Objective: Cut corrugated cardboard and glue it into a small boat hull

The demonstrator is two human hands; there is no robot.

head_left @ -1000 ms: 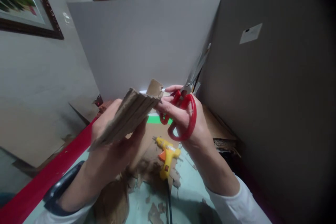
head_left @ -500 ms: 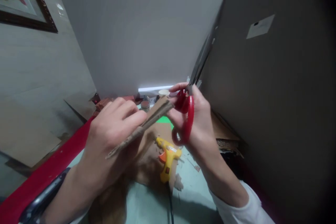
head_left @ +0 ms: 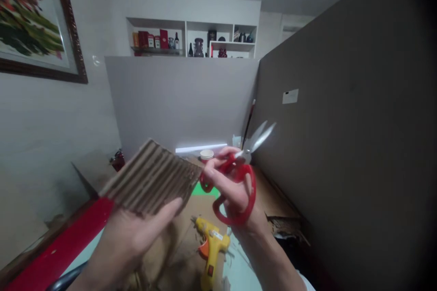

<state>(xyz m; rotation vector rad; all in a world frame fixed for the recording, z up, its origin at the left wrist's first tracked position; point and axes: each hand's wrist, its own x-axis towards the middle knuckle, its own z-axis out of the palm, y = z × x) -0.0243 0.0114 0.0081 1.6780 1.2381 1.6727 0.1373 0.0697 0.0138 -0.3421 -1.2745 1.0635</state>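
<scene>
Cardboard piece (head_left: 152,177), brown with ribbed corrugations exposed, sits at frame centre-left, clamped by left hand (head_left: 136,232) fingers. Right hand (head_left: 235,191) fingers grip red-handled scissors (head_left: 239,177), blades apart.

Below our fingers we see a yellow plastic glue gun (head_left: 211,250) on the counter (head_left: 239,277); beyond them, a white-lidded jar (head_left: 206,155).

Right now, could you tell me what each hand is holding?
Left hand: closed on the corrugated cardboard piece.
Right hand: holding the red scissors, blades apart.
</scene>
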